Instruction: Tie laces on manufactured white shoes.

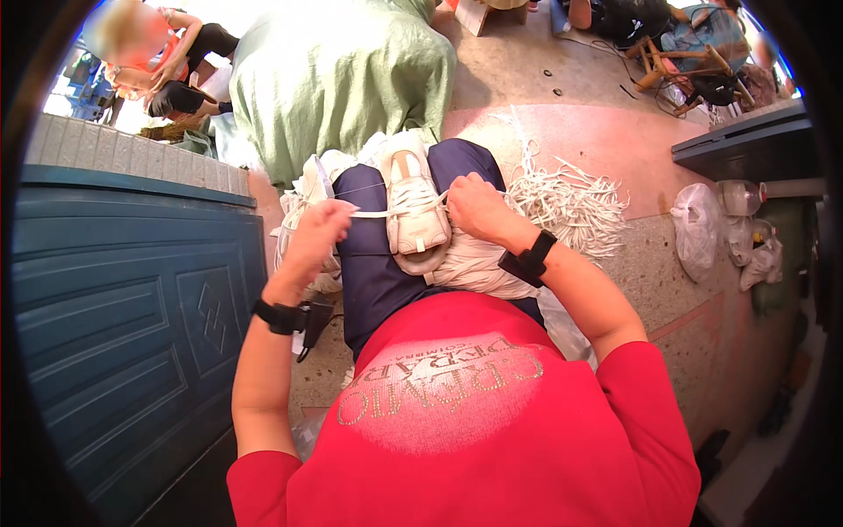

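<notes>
A cream sneaker [418, 230] lies between my thighs, its heel opening toward me. White shoelace [373, 214] runs across it and out to both sides. To its left, my left hand [321, 230] is closed in a pinch on one stretch of the lace. My right hand [479, 207] is closed on lace close against the sneaker's right side. The fingertips of the right hand are partly hidden. Loose white laces [479, 266] lie bunched over my lap under the sneaker. More pale shoes [316, 182] sit beside my left knee, only partly visible.
A heap of white laces [571, 200] spreads over the floor by my right knee. Green cloth [342, 79] covers a bulky thing ahead. A blue panelled door [132, 307] stands at left. Plastic bags [695, 230] hang at right. Another person [162, 57] sits at far left.
</notes>
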`<state>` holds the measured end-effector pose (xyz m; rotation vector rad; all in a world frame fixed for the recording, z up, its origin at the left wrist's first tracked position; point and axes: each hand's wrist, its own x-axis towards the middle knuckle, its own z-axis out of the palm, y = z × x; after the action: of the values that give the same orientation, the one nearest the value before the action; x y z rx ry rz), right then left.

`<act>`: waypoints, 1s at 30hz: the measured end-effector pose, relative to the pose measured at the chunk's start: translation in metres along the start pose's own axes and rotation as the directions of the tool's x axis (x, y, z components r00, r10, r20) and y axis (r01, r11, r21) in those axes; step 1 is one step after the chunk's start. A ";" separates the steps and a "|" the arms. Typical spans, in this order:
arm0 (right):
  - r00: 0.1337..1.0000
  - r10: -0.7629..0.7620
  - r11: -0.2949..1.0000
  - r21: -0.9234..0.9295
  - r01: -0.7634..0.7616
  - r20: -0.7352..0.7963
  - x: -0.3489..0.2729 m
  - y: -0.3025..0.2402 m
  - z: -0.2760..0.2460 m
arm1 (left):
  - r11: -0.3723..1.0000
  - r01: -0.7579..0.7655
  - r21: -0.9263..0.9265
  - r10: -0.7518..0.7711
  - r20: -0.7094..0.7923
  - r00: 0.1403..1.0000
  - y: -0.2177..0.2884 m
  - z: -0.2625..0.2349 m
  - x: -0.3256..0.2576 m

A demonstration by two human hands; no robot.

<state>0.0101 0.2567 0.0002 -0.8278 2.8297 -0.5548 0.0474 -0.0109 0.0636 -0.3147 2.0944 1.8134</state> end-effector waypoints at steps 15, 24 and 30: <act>0.993 -0.032 0.998 -0.054 0.038 0.117 0.010 -0.005 -0.001 | 0.545 -0.255 0.799 0.436 -0.011 0.900 -0.055 0.051 0.020; 0.990 0.068 0.998 -0.005 -0.069 -0.127 0.000 -0.006 0.004 | 0.590 -0.298 0.750 0.488 -0.038 0.872 -0.053 0.056 0.028; 0.997 0.064 0.986 -0.154 -0.069 -0.040 -0.006 -0.021 -0.005 | 0.562 -0.138 0.816 0.401 -0.123 0.908 -0.042 0.069 0.009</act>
<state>0.0245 0.2453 0.0129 -0.7517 2.9506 -0.3467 0.0636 0.0509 0.0132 0.0001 3.0619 0.7623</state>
